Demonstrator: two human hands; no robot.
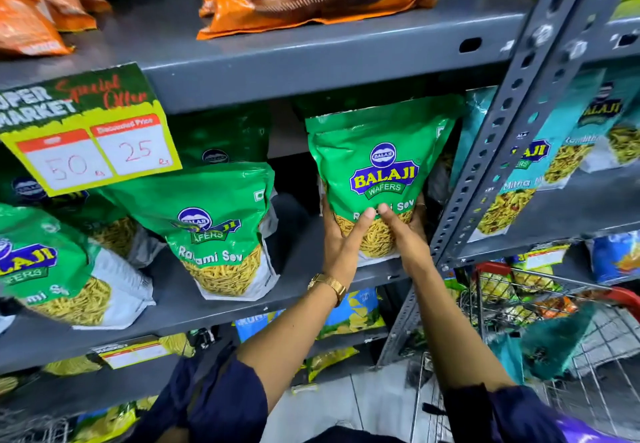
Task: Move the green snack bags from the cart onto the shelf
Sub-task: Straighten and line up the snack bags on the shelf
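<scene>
both hands, left hand (341, 241) and right hand (403, 234), grip an upright green bag (377, 165) reading "balaji wafers" at the shelf (294, 269). beside it leans a "ratlami sev" bag (214, 231); a price tag (100, 151) shows 50 and 25.

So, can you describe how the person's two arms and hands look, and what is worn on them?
Both forearms are bare, with dark navy sleeves pushed up near the elbows. The left hand has a gold-coloured watch with a metal mesh band on its wrist. The right hand wears a thin ring on one finger. No gloves are seen.
</scene>
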